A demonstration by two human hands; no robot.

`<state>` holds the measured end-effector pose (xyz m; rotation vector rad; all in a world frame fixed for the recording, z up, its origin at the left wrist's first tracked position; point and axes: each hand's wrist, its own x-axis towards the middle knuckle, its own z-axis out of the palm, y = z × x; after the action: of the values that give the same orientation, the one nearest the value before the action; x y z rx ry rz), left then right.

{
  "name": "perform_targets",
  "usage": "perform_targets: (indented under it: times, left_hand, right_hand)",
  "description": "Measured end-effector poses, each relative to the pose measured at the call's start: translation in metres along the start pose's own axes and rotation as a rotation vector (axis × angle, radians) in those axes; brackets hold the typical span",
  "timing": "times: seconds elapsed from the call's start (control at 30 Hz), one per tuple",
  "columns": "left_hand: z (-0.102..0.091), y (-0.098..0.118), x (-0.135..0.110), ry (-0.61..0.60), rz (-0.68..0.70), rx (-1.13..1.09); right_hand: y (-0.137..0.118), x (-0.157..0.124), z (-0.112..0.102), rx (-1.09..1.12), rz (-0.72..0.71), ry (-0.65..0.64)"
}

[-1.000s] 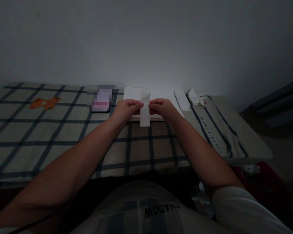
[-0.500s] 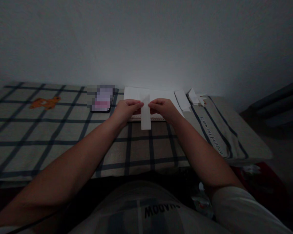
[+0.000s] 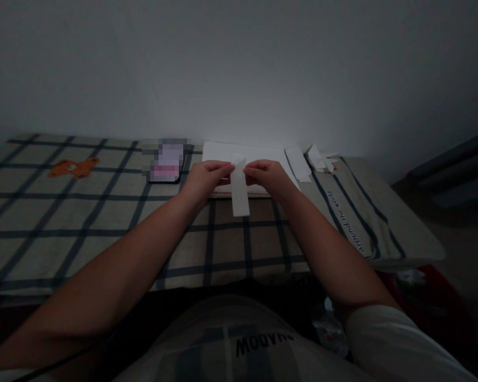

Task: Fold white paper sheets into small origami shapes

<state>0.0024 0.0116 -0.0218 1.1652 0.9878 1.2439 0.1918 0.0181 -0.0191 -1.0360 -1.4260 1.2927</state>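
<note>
1. The left hand and the right hand sit a little apart, facing each other, each with thumb and fingers pinched together.
2. Between them is a narrow white paper strip, gripped by its left edge in the left fingertips and by its right edge in the right ones.
3. The strip's longer part points down from the fingertips toward the person; a slanting edge crosses its upper end, just level with the fingers.
4. Behind and beneath both hands I see a white sheet, reaching toward the wall.
5. Just right of the right hand lies another paper strip, and past that, some bent paper pieces.
6. Left of the left hand rests a phone, its screen blurred into blocks.
7. Well out to the left of that hand, there's an orange bear-shaped piece, lying flat.
8. Under everything, spreading to both sides of the hands, is a checked cloth; printed words run across it beside the right forearm.
</note>
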Motion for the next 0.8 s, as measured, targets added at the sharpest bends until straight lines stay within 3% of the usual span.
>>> perform_targets:
  times: [0.23,0.8]
  left_hand:
    - [0.0031,0.0059,-0.0036,0.100,0.044,0.085]
    - [0.0028,0.0044,-0.0049,0.077,0.117,0.100]
  right_hand:
    - [0.0012,0.0010,0.0035,0.039,0.039,-0.019]
    - [-0.0005,-0.0018,0.0022,0.014,-0.001,-0.029]
